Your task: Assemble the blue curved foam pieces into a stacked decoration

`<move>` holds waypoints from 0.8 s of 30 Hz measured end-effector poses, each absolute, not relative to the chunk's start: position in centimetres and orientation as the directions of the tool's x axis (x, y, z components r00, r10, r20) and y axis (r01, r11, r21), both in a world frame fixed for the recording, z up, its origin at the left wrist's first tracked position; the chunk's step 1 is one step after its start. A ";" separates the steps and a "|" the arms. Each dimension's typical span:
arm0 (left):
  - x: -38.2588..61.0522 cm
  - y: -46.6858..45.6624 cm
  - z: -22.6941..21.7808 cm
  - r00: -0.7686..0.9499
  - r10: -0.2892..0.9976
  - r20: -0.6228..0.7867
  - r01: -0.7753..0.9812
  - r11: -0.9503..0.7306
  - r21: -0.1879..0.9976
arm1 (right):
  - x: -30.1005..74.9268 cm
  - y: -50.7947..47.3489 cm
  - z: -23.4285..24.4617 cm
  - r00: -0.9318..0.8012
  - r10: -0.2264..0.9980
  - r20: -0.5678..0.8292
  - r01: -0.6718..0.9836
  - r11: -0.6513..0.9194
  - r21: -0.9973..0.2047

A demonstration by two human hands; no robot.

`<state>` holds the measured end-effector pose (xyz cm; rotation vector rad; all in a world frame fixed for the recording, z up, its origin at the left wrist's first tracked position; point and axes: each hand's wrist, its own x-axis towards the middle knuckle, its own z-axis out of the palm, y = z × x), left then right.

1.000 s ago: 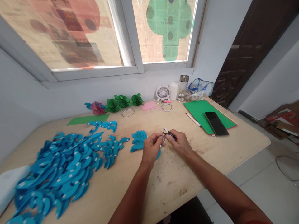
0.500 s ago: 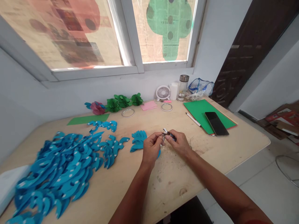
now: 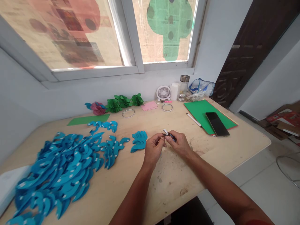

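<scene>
Near the middle of the table my two hands meet, fingertips close together. My right hand (image 3: pixel 179 143) is closed round a slim black tool (image 3: pixel 172 137), its kind hidden by the fingers. A small white piece (image 3: pixel 165 131) shows at the tool's far end. My left hand (image 3: pixel 152 149) is pinched just left of the tool; what lies between its fingers is too small and covered to name. Beside it rests a small stack of curved blue pieces (image 3: pixel 139 140). A large heap of similar blue pieces (image 3: pixel 70 162), many with white squares, spreads over the table's left side.
Along the back stand green paper flowers (image 3: pixel 123 101), a small fan (image 3: pixel 163 93) and a glass bottle (image 3: pixel 184 89). Tape rings (image 3: pixel 128 113) lie before them. At the right are a green sheet (image 3: pixel 198 112), a phone (image 3: pixel 217 124) and a white pen (image 3: pixel 193 120).
My left hand has shifted slightly right and up, closer to my right hand. A bit of blue that showed under my left hand is out of sight.
</scene>
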<state>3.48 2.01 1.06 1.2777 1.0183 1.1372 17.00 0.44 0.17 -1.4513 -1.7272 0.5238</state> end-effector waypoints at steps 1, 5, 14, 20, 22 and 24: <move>3.5 2.0 1.1 0.173 0.984 0.049 -0.056 -0.039 0.998 | 17.0 0.4 0.2 -0.020 0.951 0.309 0.617 0.255 -0.745; 3.5 2.1 1.1 0.182 0.982 0.055 -0.047 -0.047 0.998 | 17.0 0.4 0.2 -0.029 0.953 0.303 0.613 0.256 -0.747; 3.4 2.0 1.2 0.189 0.982 0.029 -0.043 -0.021 0.999 | 16.9 0.4 0.2 -0.004 0.947 0.320 0.640 0.248 -0.728; 3.5 2.1 1.1 0.177 0.983 0.041 -0.040 -0.034 0.999 | 16.9 0.3 0.1 0.016 0.945 0.328 0.649 0.239 -0.722; 3.4 2.1 1.1 0.182 0.982 0.042 -0.033 -0.036 0.999 | 16.9 0.3 0.2 0.022 0.947 0.322 0.647 0.232 -0.726; 3.4 2.1 0.9 0.193 0.979 0.061 -0.020 -0.058 0.998 | 16.8 0.3 0.2 0.026 0.949 0.315 0.651 0.223 -0.726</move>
